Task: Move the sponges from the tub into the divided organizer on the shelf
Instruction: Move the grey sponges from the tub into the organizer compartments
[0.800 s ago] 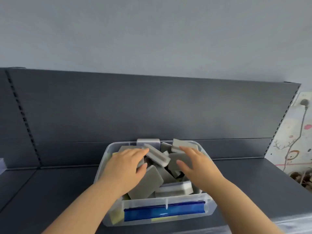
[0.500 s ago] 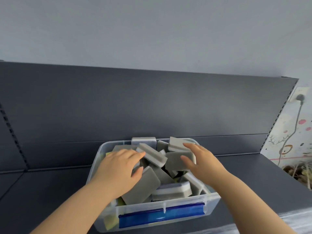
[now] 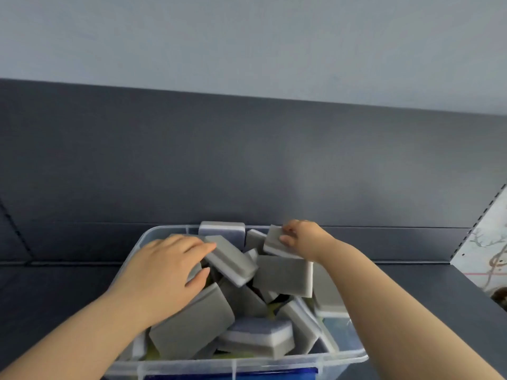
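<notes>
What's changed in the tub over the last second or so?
The right hand reached to the tub's far right and pinched a grey sponge at the back, thumb on its face, tilting it up. The left hand stayed spread over the sponges on the left. The clear tub is still full; none has left it.

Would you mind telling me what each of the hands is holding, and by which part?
The right hand pinches a grey sponge at its far right end. The left hand rests on the pile; its grip cannot be told.
</notes>
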A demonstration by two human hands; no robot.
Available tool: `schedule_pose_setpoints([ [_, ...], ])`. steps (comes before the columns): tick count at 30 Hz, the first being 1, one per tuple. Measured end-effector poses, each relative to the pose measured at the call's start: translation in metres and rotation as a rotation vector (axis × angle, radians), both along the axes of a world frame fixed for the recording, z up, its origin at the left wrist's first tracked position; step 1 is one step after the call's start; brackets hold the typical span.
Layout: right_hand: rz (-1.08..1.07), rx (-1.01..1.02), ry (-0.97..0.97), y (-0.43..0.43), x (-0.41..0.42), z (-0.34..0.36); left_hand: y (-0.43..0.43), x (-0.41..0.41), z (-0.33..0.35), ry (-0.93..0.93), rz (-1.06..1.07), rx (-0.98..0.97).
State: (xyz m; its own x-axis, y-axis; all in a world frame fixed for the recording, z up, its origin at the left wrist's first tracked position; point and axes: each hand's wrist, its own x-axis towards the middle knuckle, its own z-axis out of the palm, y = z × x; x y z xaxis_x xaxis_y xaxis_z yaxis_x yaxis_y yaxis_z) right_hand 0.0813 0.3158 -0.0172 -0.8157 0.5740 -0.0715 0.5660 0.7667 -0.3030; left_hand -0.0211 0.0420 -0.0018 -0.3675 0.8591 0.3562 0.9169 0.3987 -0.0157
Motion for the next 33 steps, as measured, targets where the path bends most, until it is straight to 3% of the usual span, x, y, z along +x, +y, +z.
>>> schedule_pose_setpoints([
  [4, 0.014, -0.042, -0.054, 0.013, -0.010, -0.005, 0.013, -0.009, 0.001, -0.017, 0.081, -0.044],
  [7, 0.032, 0.060, -0.177, 0.014, -0.008, -0.001, 0.028, -0.015, 0.003, -0.014, 0.142, -0.052],
  [9, 0.079, 0.078, -0.191, 0.012, -0.004, 0.005, 0.040, -0.020, 0.002, -0.112, 0.183, -0.034],
  [17, 0.171, -0.117, 0.459, 0.005, 0.045, 0.027, 0.086, -0.032, -0.010, -0.490, 0.279, -0.153],
  [21, 0.181, -0.125, 0.510, -0.007, 0.073, 0.025, 0.092, -0.029, -0.005, -0.648, 0.217, -0.085],
  [24, 0.233, 0.009, 0.414, -0.018, 0.084, 0.022, 0.092, -0.023, 0.003, -0.485, 0.119, -0.158],
  [28, 0.241, 0.038, 0.342, -0.025, 0.087, 0.016, 0.092, -0.012, 0.012, -0.222, -0.135, -0.485],
  [33, 0.236, -0.002, 0.296, -0.024, 0.086, 0.011, 0.092, -0.005, 0.017, 0.058, -0.126, -0.740],
])
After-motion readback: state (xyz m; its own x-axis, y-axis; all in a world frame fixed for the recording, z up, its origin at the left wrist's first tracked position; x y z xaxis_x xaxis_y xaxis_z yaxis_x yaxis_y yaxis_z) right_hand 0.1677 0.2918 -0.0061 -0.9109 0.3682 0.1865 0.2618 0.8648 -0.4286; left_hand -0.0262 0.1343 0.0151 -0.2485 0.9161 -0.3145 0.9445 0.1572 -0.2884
